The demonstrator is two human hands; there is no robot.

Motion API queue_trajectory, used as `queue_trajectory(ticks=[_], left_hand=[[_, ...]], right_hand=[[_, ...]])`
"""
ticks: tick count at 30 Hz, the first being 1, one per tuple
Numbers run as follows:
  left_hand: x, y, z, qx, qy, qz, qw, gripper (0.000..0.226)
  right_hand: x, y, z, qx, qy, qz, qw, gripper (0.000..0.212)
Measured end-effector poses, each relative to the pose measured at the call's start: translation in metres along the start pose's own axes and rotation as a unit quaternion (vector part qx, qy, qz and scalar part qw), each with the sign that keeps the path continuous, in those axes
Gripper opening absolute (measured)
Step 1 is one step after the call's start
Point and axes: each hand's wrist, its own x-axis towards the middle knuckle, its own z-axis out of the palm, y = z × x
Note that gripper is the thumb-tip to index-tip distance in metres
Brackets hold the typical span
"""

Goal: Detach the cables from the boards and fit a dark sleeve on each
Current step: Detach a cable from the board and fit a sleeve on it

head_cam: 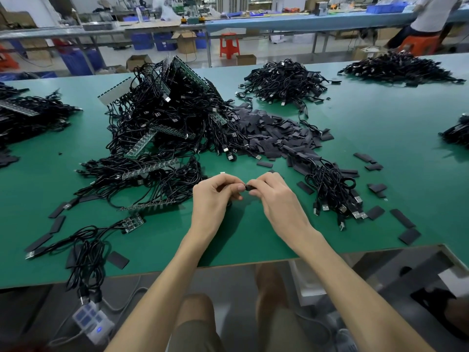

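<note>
Both my hands meet above the green table (380,128), close to its front edge. My left hand (215,196) has its fingers curled round a thin black cable end. My right hand (274,196) pinches a small dark sleeve (248,187) right at my left fingertips; the join between cable and sleeve is mostly hidden by my fingers. A big tangle of black cables on green boards (165,115) lies behind my left hand. A heap of flat dark sleeves (269,133) lies behind my right hand.
A bundle of loose cables (335,194) lies to the right. A small board with cables (132,222) sits at the near left, its cables hanging over the edge. More cable piles (284,81) lie farther back. Single sleeves are scattered about. A power strip (92,323) lies on the floor.
</note>
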Motion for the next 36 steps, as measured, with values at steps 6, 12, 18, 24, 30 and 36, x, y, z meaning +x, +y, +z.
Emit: queue_trajectory(ticks=[6,12,18,24,30,36], left_hand=[[-0.0015,-0.0021,0.0002,0.016,0.001,0.005,1.0,0.019],[-0.0017,0.0001,0.0004,0.004,-0.014,-0.01,1.0,0.014],[-0.0011,0.0009,-0.0004,-0.02,-0.02,-0.026,0.999,0.009],[-0.0008,0.0025,-0.0007,-0.016,-0.027,-0.011,0.999,0.01],[0.0003,0.0036,-0.0001,0.011,-0.026,-0.007,1.0,0.009],[0.0003,0.0014,-0.0005,0.001,-0.032,-0.005,0.999,0.01]], right_hand=[[-0.0001,0.0001,-0.0008,0.008,-0.008,0.005,1.0,0.018],[0.0,-0.0005,-0.0024,0.023,-0.02,0.004,1.0,0.019],[-0.0003,-0.0011,-0.0021,0.026,-0.013,0.004,1.0,0.019],[0.0013,-0.0001,-0.0011,0.019,0.0,0.026,0.999,0.02],[0.0011,0.0008,-0.0017,0.013,-0.011,0.018,1.0,0.019],[-0.0003,0.0003,-0.0012,0.007,-0.01,0.002,1.0,0.018]])
